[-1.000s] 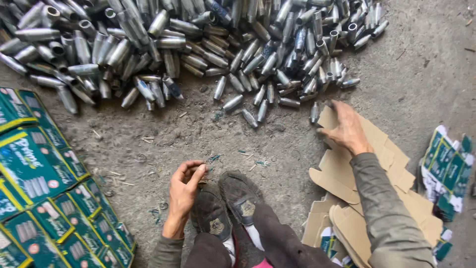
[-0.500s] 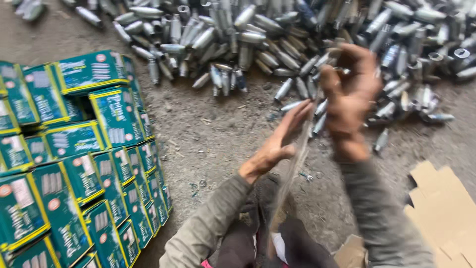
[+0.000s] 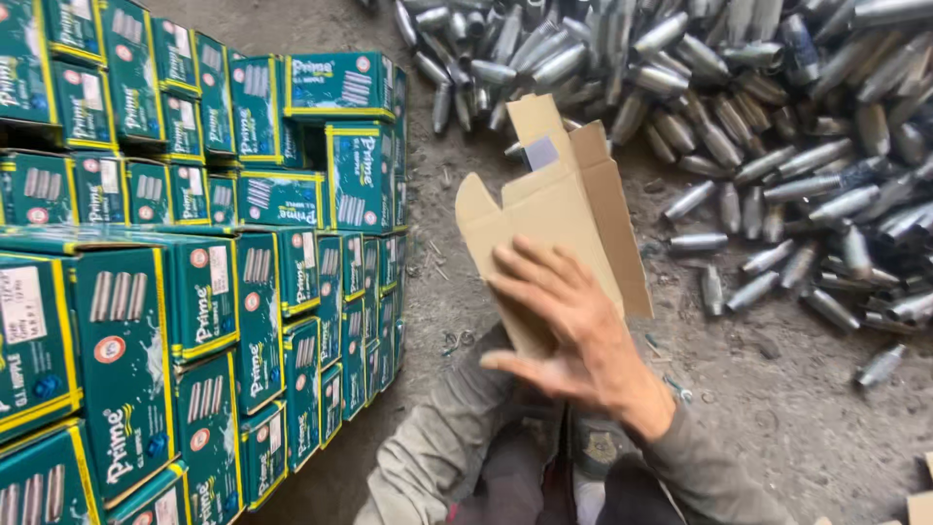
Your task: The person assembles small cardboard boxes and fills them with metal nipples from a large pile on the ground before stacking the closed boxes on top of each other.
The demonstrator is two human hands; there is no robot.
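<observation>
Right hand (image 3: 573,331) spread wide open, flat against a brown cardboard box blank (image 3: 556,214) with its flaps up, touching it but not gripping. Left hand hidden behind the cardboard; cannot tell if open or closed. Cardboard held up in the air above the grey concrete floor (image 3: 777,389), over the knees. Stacked green cardboard boxes with yellow edges (image 3: 194,272) along the left edge of the floor. Big pile of short shiny metal tubes (image 3: 739,107) along the far edge and right side.
</observation>
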